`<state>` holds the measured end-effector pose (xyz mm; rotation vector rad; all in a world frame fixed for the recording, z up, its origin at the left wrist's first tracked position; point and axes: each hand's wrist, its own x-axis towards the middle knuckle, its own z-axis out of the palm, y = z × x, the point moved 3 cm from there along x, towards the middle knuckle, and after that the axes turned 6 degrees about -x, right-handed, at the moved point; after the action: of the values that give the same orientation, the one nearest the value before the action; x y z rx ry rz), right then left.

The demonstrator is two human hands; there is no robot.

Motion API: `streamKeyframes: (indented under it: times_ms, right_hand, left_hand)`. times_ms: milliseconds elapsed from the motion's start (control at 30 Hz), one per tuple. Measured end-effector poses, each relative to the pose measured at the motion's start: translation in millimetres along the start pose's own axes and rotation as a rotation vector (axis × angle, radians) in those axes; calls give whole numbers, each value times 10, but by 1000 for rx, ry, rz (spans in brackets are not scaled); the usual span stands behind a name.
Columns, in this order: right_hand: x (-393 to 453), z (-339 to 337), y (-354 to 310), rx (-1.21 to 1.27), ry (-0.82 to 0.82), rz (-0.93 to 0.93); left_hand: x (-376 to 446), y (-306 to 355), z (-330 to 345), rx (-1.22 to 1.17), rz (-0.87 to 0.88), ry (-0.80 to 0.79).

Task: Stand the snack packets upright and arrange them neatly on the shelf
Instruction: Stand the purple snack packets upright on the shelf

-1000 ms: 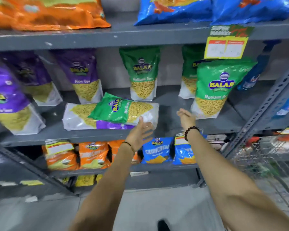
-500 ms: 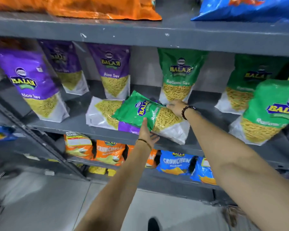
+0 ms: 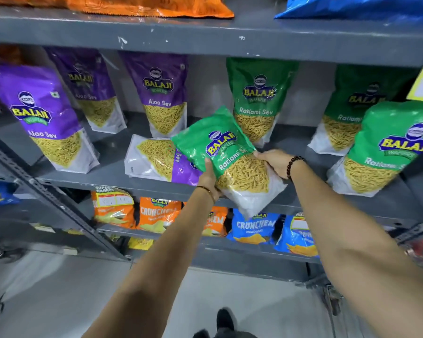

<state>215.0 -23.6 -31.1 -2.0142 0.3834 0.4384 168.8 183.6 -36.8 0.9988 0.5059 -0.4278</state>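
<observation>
On the grey metal shelf (image 3: 88, 176), among upright Aloo Sev and Ratlami Sev packs, a green Ratlami Sev packet (image 3: 226, 157) tilts over a fallen purple Aloo Sev packet (image 3: 156, 158), clasped at its edges by left hand (image 3: 209, 180) and right hand (image 3: 272, 162).

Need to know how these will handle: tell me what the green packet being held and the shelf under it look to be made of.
Green Ratlami Sev packet: thin glossy plastic film, judging by its shine and creases, with a clear window showing the sev. Both hands, left and right, grip it, and it holds its shape.

Shelf: likely grey-painted metal; matte, scuffed with pale chips, on a slotted angle upright.
</observation>
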Motion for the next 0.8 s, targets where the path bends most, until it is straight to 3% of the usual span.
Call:
streamKeyframes:
  times_ms: [133,400,533,800]
  right_hand:
    - [-771,117,-31,359,-43,-99]
    - [-1462,-34,-45,595,-93,-309]
    - [-1594,-103,-67,656,-126,-390]
    - [-1479,-186,28,613,-79,-359]
  left_hand:
    - [-194,293,-20,214,81,-210]
    - [-672,716,146,449,45,-531]
    - [-815,787,236,515,52,-607]
    - [-653,733,407,573,88,-638]
